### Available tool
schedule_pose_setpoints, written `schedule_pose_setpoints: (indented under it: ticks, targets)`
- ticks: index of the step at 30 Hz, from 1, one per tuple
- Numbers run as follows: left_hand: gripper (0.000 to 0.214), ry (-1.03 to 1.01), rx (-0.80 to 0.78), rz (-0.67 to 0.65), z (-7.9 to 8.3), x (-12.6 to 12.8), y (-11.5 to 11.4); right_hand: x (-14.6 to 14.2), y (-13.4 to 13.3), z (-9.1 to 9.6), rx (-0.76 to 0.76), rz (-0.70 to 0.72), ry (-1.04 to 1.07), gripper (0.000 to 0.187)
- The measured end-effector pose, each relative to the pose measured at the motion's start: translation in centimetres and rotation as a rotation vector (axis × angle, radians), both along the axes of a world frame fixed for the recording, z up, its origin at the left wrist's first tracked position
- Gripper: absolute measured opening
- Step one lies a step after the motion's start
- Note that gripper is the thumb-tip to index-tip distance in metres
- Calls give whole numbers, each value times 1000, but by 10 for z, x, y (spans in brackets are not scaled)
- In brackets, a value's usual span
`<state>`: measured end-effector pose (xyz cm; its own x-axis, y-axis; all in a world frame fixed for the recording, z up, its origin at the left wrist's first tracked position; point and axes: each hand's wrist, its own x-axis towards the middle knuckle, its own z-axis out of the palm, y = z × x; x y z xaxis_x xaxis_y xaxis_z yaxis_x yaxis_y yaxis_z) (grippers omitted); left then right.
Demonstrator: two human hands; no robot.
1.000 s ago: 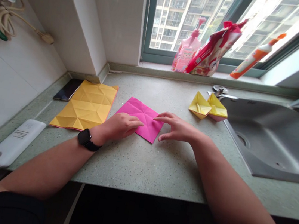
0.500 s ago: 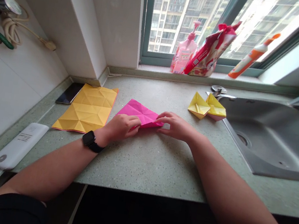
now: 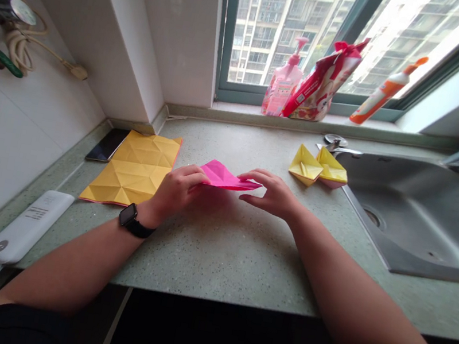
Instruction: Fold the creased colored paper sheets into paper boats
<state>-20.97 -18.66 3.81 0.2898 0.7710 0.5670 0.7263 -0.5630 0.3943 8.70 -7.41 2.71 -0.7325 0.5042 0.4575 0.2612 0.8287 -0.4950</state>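
A creased sheet of pink paper (image 3: 225, 178) is in front of me, its near edge lifted off the counter. My left hand (image 3: 180, 190), with a black watch on the wrist, is closed on the paper's left end, thumb and fingers pinching it. At the other end, my right hand (image 3: 271, 195) has its fingertips resting on the top of the paper. Its thumb is spread apart below the edge, leaving a visible gap. The hand covers part of the paper's right corner.
Creased yellow sheets (image 3: 129, 170) lie left, beside a dark phone (image 3: 106, 145) and a white power bank (image 3: 28, 226). Two folded yellow paper pieces (image 3: 306, 165) stand near the steel sink (image 3: 423, 214). Bottles and a red bag (image 3: 324, 85) line the windowsill.
The pink paper has tilted up from the counter and shifted slightly right, showing less of its top face. My left hand has moved a little left, onto its left end.
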Motion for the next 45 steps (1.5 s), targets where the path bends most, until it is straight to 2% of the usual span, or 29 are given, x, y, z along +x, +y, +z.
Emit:
schedule_pose_setpoints:
  ticks: [4,6,9,13,19,26,31,35,38,40,43,45]
  targets:
    - [18,-36,-91,-202,-6,-4,2,1,6,-8,-30,73,-10,26]
    - [16,-36,-134,-254,-9,-5,4,1,7,-8,-40,99,-22,20]
    - [12,-26,-128,-191,-10,-8,8,3,6,-3,-71,90,2,13]
    - [13,10,-90,-120,-8,-11,9,4,5,4,-108,74,45,18]
    - [26,38,-131,-90,-10,-10,8,4,6,0,-133,97,-129,15]
    - [19,258,-218,-87,-14,-13,9,7,9,-2,-135,123,-261,14]
    - [18,169,-278,-43,-15,-12,9,6,10,-5,-188,-22,-335,16]
    - [14,-25,-374,96,-16,-7,9,3,9,-7,-252,-152,-312,31]
    - [33,-96,-420,204,-17,-3,9,-1,8,-10,-331,-232,-285,50]
    - [51,-101,-425,230,-18,-1,9,-2,8,-13,-372,-281,-296,66]
    - [69,-80,-384,234,-20,0,9,-4,7,-16,-368,-325,-291,90]
    - [73,-48,-361,243,-20,1,9,-5,6,-17,-339,-342,-287,94]
